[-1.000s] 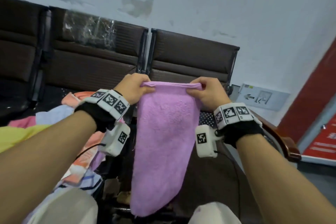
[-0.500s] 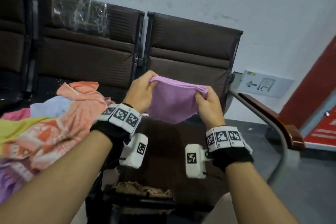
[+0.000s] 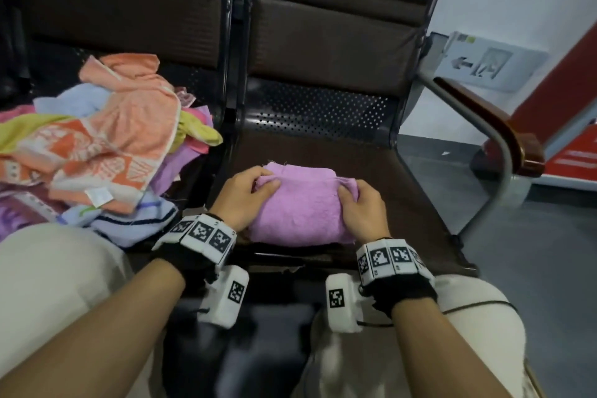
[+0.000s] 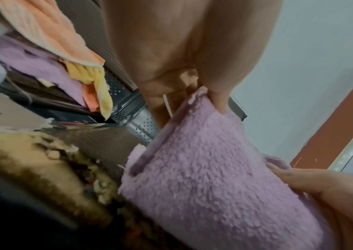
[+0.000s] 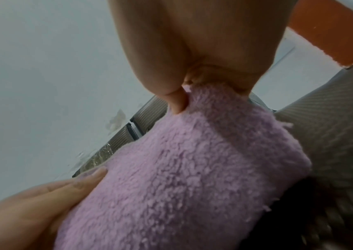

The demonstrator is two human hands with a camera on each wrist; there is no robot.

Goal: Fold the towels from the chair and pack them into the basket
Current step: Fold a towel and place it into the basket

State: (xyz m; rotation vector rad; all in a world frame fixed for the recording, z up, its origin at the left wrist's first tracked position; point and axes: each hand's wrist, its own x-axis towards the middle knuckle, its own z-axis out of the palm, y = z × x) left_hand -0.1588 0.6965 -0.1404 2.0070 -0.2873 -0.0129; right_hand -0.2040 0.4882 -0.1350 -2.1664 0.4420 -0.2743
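The folded towel (image 3: pixel 300 207) lies on the right chair seat (image 3: pixel 323 152), between both hands. The towel heap (image 3: pixel 106 145) sits on the seat to its left.

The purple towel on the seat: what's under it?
The purple towel lies folded on the brown chair seat, held by the left hand and right hand. Anything beneath the towel is covered.

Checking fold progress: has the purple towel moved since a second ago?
Yes. The purple towel came down from in front of the backrest onto the seat.
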